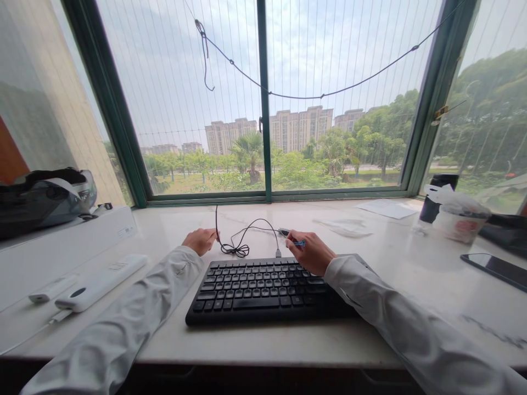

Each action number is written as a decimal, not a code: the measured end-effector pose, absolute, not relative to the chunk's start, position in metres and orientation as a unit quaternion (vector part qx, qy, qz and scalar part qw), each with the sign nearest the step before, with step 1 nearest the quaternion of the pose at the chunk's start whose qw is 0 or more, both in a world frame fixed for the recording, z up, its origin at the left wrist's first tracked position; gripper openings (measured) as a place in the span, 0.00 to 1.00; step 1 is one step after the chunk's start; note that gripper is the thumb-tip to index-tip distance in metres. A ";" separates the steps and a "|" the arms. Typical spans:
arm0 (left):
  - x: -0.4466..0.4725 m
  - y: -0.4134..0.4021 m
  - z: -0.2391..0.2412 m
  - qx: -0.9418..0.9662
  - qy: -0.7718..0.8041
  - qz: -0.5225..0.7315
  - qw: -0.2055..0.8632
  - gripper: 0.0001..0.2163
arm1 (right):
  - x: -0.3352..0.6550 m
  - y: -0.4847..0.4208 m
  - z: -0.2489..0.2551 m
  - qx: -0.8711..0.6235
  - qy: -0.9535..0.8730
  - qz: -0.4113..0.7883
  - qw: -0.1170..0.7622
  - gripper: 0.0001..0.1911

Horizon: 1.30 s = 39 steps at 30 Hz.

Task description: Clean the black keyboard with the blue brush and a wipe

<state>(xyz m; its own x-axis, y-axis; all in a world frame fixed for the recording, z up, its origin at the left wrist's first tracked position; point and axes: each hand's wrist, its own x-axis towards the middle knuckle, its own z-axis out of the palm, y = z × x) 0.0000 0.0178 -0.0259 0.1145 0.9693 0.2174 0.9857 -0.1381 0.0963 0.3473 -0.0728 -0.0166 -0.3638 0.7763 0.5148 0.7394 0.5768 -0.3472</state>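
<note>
Black full-size plastic keyboard (263,288) is set flat on the pale stone windowsill counter (411,263), centre frame. Its thin black cable (236,248) is bunched in a loose coil just past the top edge, at 12 o'clock from the keys.

Left hand (200,240) is curled narrow at 11 o'clock of the keyboard, fingertips pinched on the cable strand. Right hand (310,252) is closed at 1 o'clock on a small blue-marked item (300,242), likely the plug end; exact identity cannot be told.

Judged best handling: cable kept slack, loops fed evenly, plug gripped by its body, no tugging at the keyboard joint.

White slim remote-like device (99,281) lies at 9 o'clock; black phone (496,269) at 3 o'clock.
</note>
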 end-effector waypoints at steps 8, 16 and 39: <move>0.000 0.018 -0.026 -0.744 -0.657 -0.112 0.039 0.20 | 0.349 -0.068 -0.021 -0.466 -0.819 0.048 0.332 0.08; 0.002 0.016 -0.024 -0.743 -0.659 -0.111 0.041 0.21 | 0.351 -0.066 -0.024 -0.466 -0.818 0.063 0.330 0.06; 0.000 0.018 -0.026 -0.746 -0.656 -0.108 0.039 0.20 | 0.351 -0.066 -0.024 -0.450 -0.844 -0.001 0.291 0.09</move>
<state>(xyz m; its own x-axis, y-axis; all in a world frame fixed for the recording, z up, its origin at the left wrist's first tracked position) -0.0001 0.0180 -0.0260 0.1163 0.9704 0.2115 0.9871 -0.1366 0.0839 0.3505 -0.0663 -0.0245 -0.4260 0.7591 0.4923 0.7604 0.5952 -0.2598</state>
